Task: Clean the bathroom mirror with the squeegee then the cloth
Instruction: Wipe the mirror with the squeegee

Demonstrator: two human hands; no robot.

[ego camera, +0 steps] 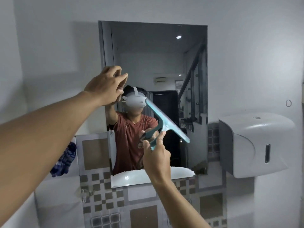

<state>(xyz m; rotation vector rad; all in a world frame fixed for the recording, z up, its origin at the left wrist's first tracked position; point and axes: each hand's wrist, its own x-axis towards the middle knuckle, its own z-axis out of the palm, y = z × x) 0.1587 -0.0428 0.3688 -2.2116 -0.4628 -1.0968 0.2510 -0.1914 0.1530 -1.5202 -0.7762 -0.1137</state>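
The rectangular mirror [164, 55] hangs on the grey wall ahead. My right hand [156, 157] grips the handle of a light-blue squeegee [166, 122]. Its blade runs diagonally from upper left to lower right over the middle of the glass; whether the blade touches the glass I cannot tell. My left hand [105, 84] is raised at the mirror's left edge with fingers straight, fingertips at the glass. A dark blue patterned cloth [64, 160] hangs at the left, below my left forearm.
A white paper dispenser [256, 145] is mounted on the wall right of the mirror. Checkered grey and brown tiles [105, 199] cover the wall below. The mirror reflects a white basin, a person and a staircase.
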